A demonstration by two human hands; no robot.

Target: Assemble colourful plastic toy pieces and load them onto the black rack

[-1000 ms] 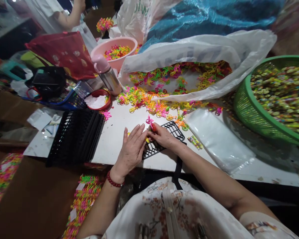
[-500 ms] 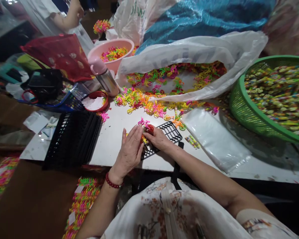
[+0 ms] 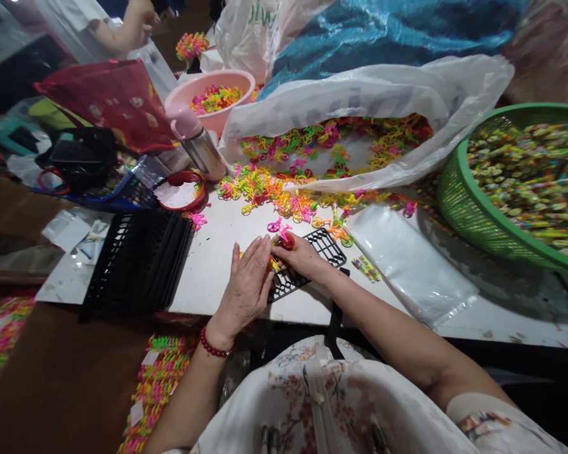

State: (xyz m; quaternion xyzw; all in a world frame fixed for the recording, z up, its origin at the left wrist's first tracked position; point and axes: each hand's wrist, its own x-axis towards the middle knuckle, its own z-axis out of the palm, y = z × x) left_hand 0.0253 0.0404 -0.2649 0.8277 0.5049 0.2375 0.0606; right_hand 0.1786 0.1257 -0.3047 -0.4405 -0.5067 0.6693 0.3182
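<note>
My left hand [image 3: 247,287] lies with fingers stretched flat on the left end of a black plastic grid tray [image 3: 319,247] on the white table [image 3: 218,258]; small yellow pieces show under its fingertips. My right hand [image 3: 300,257] is pinched on a small pink and red plastic toy piece [image 3: 280,234] just above the tray. A heap of small neon plastic toy pieces [image 3: 284,195] spills from a white plastic bag [image 3: 383,94] just beyond the hands.
A stack of black grid trays [image 3: 139,261] stands at the left. A green basket [image 3: 459,202] of wrapped pieces is at the right, clear plastic bags [image 3: 411,265] beside it. A pink bowl [image 3: 189,94], a steel bottle [image 3: 201,145] and another person's arm [image 3: 123,28] are behind.
My right hand has lifted the pink piece slightly and shifted a little left on the tray. My left hand stays flat beside it.
</note>
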